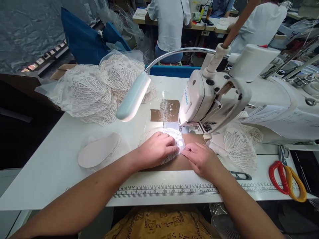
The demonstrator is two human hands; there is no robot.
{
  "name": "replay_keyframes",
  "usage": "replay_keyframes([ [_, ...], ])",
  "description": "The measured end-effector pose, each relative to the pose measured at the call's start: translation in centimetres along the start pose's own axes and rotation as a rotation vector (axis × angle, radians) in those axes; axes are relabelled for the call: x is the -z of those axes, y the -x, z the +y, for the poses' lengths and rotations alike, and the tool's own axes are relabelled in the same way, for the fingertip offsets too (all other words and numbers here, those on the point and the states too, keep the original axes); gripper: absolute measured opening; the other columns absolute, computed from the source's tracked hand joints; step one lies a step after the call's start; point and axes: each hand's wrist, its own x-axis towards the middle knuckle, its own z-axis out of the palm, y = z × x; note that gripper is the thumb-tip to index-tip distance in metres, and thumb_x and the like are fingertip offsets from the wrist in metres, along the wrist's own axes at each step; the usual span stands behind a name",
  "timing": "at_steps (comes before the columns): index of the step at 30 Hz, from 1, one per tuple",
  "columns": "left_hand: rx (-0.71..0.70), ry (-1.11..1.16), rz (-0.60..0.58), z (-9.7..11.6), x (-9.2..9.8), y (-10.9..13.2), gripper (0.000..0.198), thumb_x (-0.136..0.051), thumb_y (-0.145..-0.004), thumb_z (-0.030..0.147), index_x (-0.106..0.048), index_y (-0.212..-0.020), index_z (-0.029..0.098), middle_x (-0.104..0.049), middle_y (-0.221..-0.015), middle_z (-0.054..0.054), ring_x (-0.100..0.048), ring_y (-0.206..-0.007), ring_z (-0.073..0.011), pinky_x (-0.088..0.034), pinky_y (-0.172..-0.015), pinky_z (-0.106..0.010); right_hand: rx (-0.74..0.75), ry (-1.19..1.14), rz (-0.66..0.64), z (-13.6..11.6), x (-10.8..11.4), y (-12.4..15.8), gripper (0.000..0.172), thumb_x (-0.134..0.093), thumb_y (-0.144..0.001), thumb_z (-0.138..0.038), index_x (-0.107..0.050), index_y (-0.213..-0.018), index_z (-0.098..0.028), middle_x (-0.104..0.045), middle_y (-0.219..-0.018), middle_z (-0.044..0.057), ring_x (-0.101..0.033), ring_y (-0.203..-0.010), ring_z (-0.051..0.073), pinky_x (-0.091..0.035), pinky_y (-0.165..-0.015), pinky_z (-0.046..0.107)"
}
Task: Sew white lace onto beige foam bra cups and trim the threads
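My left hand (157, 148) lies flat with fingers together on a white lace piece (175, 137), pressing it to the table in front of the sewing machine (214, 99). My right hand (199, 158) pinches the edge of the same lace piece just right of the left fingertips, below the machine's needle area. Part of the lace is hidden under my hands.
A pile of lace pieces (94, 89) sits at the back left under a gooseneck lamp (133, 98). A padded oval piece (98, 154) lies left. More lace (240, 142), small snips (240, 176) and red-yellow scissors (286, 179) lie right. People sit behind at other tables.
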Motion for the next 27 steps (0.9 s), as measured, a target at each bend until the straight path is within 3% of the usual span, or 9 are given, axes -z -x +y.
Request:
replay_keyframes([
  [7,-0.026,-0.107,-0.066,0.24,-0.04,0.1,0.031,-0.04,-0.097,0.02,-0.06,-0.12,0.023,-0.054,-0.078,-0.004,-0.044,-0.071,-0.0165,-0.032,-0.071,-0.033,-0.008,-0.012,-0.013,0.1,0.08,0.13,0.028,-0.046,-0.079,0.0,-0.065,-0.089,-0.017,-0.056,-0.077,0.003,-0.04,-0.07,0.015,-0.032,-0.064,0.026],
  [16,-0.072,-0.168,-0.068,0.34,0.08,0.1,0.031,-0.042,-0.096,0.017,-0.06,-0.12,0.021,-0.053,-0.075,-0.004,-0.041,-0.069,-0.0165,-0.033,-0.08,-0.039,-0.006,-0.019,-0.001,0.08,0.1,0.14,0.028,-0.048,-0.079,0.0,-0.067,-0.09,-0.018,-0.059,-0.078,0.003,-0.043,-0.07,0.016,-0.033,-0.063,0.027],
  [21,-0.066,-0.163,-0.054,0.31,-0.02,-0.01,0.031,-0.042,-0.096,0.018,-0.061,-0.12,0.021,-0.054,-0.075,-0.004,-0.042,-0.069,-0.0167,-0.035,-0.08,-0.039,-0.022,-0.044,0.089,0.2,0.06,0.22,0.032,-0.046,-0.079,0.0,-0.067,-0.097,-0.017,-0.062,-0.08,0.004,-0.049,-0.072,0.016,-0.037,-0.067,0.027],
  [24,-0.044,-0.129,-0.045,0.37,-0.06,-0.06,0.031,-0.041,-0.097,0.019,-0.061,-0.12,0.022,-0.058,-0.083,-0.007,-0.047,-0.077,-0.0194,-0.037,-0.081,-0.04,-0.032,-0.006,0.119,0.14,-0.17,0.08,0.036,-0.043,-0.08,0.001,-0.066,-0.101,-0.016,-0.063,-0.08,0.004,-0.051,-0.073,0.016,-0.038,-0.067,0.027],
  [27,-0.053,-0.052,-0.039,0.46,-0.14,-0.08,0.03,-0.041,-0.096,0.018,-0.061,-0.119,0.019,-0.06,-0.111,-0.012,-0.051,-0.095,-0.0229,-0.041,-0.084,-0.039,-0.035,0.041,0.078,-0.01,-0.41,-0.07,0.034,-0.043,-0.08,0.0,-0.067,-0.096,-0.017,-0.061,-0.078,0.005,-0.049,-0.072,0.017,-0.036,-0.065,0.028],
])
